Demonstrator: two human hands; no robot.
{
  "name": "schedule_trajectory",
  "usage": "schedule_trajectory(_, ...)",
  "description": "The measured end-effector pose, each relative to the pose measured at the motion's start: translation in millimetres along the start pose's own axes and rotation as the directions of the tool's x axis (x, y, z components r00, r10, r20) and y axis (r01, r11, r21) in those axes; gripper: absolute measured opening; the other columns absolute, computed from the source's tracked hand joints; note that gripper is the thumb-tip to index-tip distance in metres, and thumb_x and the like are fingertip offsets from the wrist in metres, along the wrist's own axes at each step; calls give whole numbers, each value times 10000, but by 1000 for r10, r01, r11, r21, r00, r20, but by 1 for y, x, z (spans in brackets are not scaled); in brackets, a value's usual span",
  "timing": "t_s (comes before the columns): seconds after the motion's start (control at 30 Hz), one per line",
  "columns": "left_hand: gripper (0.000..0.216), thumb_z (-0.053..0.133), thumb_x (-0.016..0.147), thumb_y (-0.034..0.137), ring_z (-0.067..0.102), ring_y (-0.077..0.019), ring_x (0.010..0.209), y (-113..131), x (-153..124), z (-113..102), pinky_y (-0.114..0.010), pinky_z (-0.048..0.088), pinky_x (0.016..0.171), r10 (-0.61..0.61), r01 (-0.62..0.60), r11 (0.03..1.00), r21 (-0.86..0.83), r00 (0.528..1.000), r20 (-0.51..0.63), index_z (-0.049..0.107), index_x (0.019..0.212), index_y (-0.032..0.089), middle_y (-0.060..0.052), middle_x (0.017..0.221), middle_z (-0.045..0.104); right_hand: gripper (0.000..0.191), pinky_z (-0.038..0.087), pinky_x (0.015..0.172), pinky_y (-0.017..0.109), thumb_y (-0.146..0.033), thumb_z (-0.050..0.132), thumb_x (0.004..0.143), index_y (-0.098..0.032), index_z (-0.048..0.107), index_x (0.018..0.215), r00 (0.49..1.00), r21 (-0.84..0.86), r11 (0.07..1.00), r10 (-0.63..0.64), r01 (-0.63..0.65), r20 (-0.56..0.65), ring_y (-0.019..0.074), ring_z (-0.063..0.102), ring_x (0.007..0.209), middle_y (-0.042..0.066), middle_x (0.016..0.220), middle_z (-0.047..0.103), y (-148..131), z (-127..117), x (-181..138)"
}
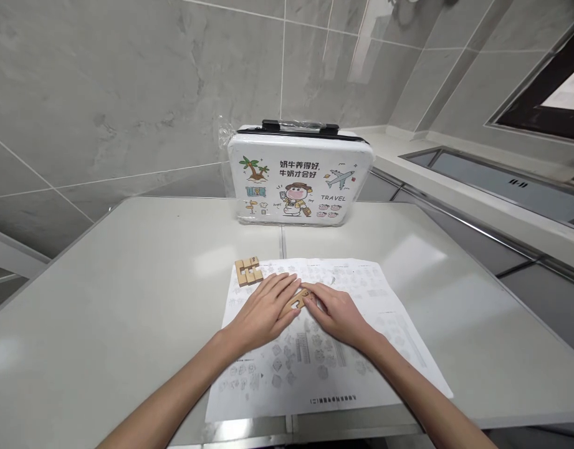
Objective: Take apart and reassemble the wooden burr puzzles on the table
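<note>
Between my two hands a notched wooden puzzle piece [296,303], with dark markings near its right end, lies over the printed sheet [361,374]. My left hand [265,312] covers its left part, thumb along the near edge and fingers over the far side. From the right, my right hand [336,310] grips the other end between thumb and fingers. Part of the piece is hidden under both hands. Just beyond my left hand, several joined wooden puzzle pieces [247,272] form a block with a gap in its middle, at the sheet's far left corner.
A white cartoon-printed case [300,181] in clear plastic stands upright at the back of the pale folding table [165,268]. Grey tiled walls [151,93] rise behind it. To the right is a counter with a sink [506,181].
</note>
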State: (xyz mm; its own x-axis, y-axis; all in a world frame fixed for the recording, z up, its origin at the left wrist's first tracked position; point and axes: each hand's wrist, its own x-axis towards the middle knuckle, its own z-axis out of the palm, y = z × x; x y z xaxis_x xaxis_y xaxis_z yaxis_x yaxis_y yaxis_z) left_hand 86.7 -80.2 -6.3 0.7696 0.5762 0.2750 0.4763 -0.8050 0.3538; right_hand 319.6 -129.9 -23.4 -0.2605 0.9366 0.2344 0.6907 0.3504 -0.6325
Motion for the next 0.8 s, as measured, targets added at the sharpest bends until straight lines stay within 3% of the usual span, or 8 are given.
schedule_trajectory(0.13,561,435,1125,414,365,-341,1590,0,0,5,-583,320,1297,25,-30,992,124,999,39,384,1635,186,-144,1690,436,371,432,602,295,-303,444,1108,-227,579,1445,996,-117,990,-84,81,-17,197,660,744,64,949,703,2,6,-1)
schedule_trajectory(0.3,573,428,1120,380,314,-354,1612,3,0,7,-607,268,1316,35,-38,986,163,999,16,362,1647,164,-153,1703,411,378,401,565,279,-338,431,1125,-224,565,1460,994,-196,975,-111,107,-7,186,654,721,77,961,695,4,9,-2)
schedule_trajectory(0.57,560,444,1077,275,374,-359,1580,6,0,8,-623,307,1298,9,-7,993,118,1000,-15,390,1626,181,-150,1667,466,340,440,599,295,-332,466,1107,-249,554,1425,996,-103,992,-77,73,-39,193,641,732,57,968,681,2,6,-1)
schedule_trajectory(0.8,587,496,939,107,456,-346,1507,9,2,-3,-616,360,1273,-19,17,997,75,999,37,511,1512,234,-116,1577,552,257,431,604,303,-301,477,1089,-254,578,1321,999,-52,998,-26,25,-19,181,614,682,39,976,675,1,2,-1)
